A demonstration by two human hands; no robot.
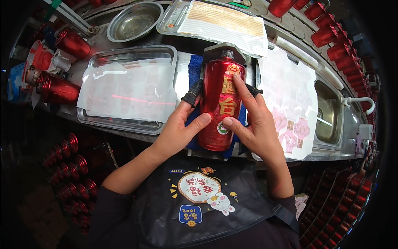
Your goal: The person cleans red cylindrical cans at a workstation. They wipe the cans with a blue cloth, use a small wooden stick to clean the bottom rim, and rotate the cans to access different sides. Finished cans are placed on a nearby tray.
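Note:
A glossy red bottle (214, 130) with a clear neck lies tilted on a dark holder (213, 51) over a blue cloth (196, 67). Gold characters and a gold emblem run down its face, with a round white-and-green decal (223, 128) low on it. My left hand (183, 124) grips its left side, thumb on the front. On the right side is my right hand (253, 115), its thumb beside the round decal and its index finger pressed on the emblem. Black finger covers (190, 98) wrap some fingers. The fingertips behind the bottle are hidden.
Left stands a metal tray (124, 124) with translucent sheets; right, decal sheets (287, 93) beside a sink (328, 115). Behind are a metal bowl (135, 21) and another tray (166, 23) with gold-striped sheets. Red bottles (59, 88) lie at the left; several more line the far right.

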